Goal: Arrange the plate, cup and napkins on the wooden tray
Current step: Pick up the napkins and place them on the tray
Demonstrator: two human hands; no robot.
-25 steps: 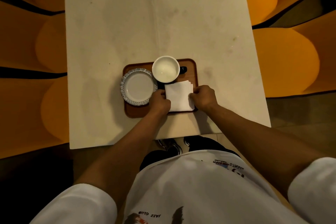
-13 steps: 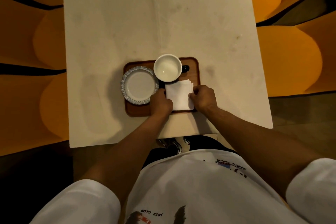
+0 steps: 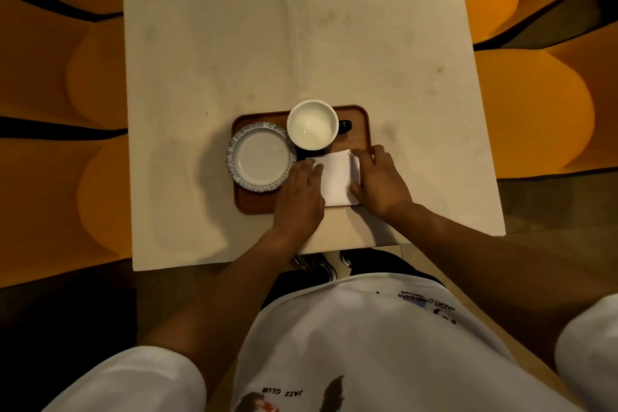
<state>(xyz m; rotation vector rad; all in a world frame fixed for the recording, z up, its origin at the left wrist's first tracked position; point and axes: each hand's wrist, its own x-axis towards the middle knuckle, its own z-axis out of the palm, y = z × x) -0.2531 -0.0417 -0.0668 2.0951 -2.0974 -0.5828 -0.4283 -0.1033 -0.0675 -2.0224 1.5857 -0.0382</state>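
Since the earlier frame both hands are spread flatter. On the tray (image 3: 249, 204), at frame centre, the plate (image 3: 261, 157) lies left, the cup (image 3: 312, 129) above the napkins (image 3: 337, 181). The left hand (image 3: 299, 194) is laid open on the napkins' left edge; the right hand (image 3: 379, 181), loosely open, is pressed against their right edge.

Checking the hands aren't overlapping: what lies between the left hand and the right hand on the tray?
In the head view, the white napkins lie between the left hand and right hand, each hand touching one side edge.
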